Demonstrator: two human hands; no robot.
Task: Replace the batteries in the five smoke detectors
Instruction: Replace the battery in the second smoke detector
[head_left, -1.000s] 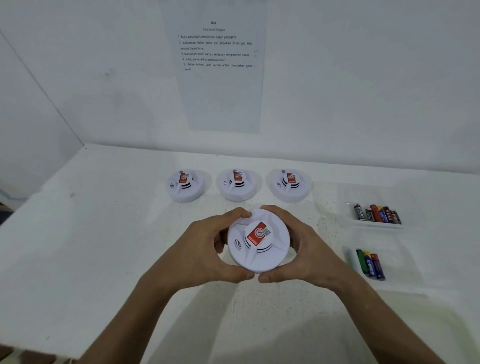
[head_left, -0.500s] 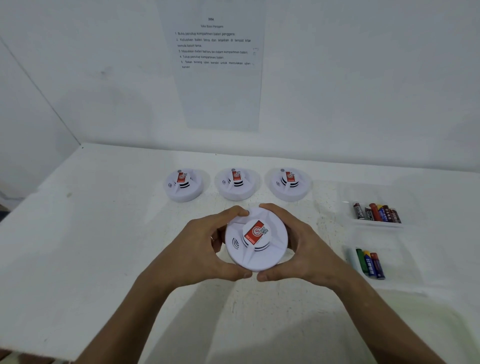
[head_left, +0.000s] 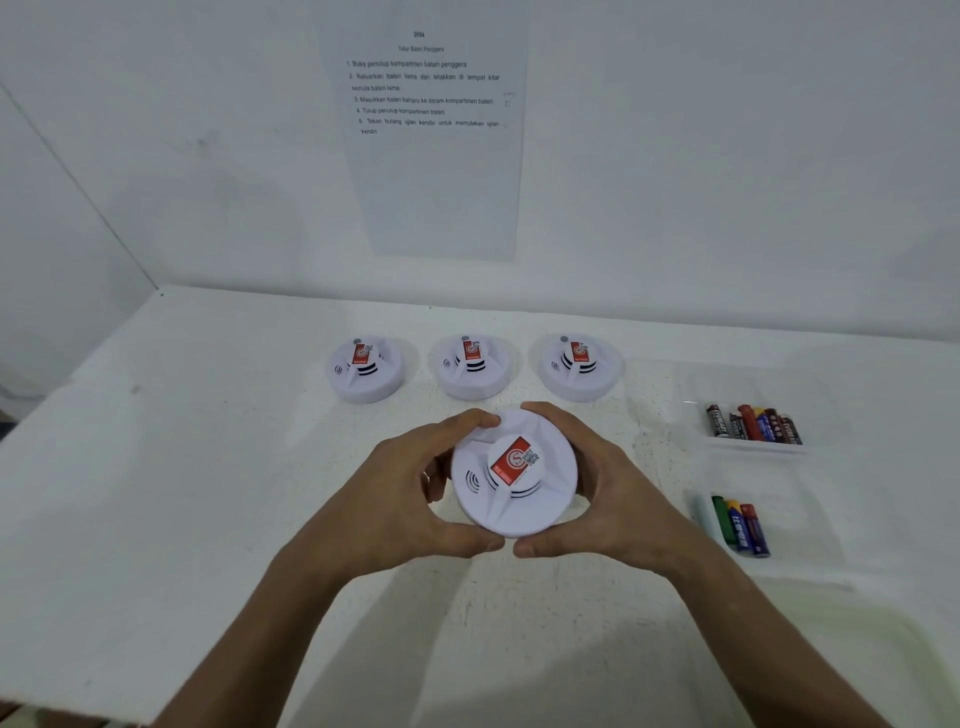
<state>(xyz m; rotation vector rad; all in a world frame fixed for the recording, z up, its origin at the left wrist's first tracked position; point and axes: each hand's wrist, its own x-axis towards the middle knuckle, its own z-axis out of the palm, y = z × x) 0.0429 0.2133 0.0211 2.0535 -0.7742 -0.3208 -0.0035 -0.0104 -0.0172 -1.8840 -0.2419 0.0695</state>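
Little moved since earlier frame: smoke detector (head_left: 514, 475) still gripped between left hand (head_left: 400, 499) and right hand (head_left: 610, 493), fingers curled round rim.

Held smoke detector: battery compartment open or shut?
Cannot tell. The held smoke detector sits face up, red label on top, gripped at the rim by the left hand and right hand; its underside is hidden.

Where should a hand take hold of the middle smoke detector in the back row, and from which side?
Grip the middle smoke detector by its round outer rim, coming from above with fingers spread on opposite sides. It lies flat, and its raised centre is likely too small for a firm hold.
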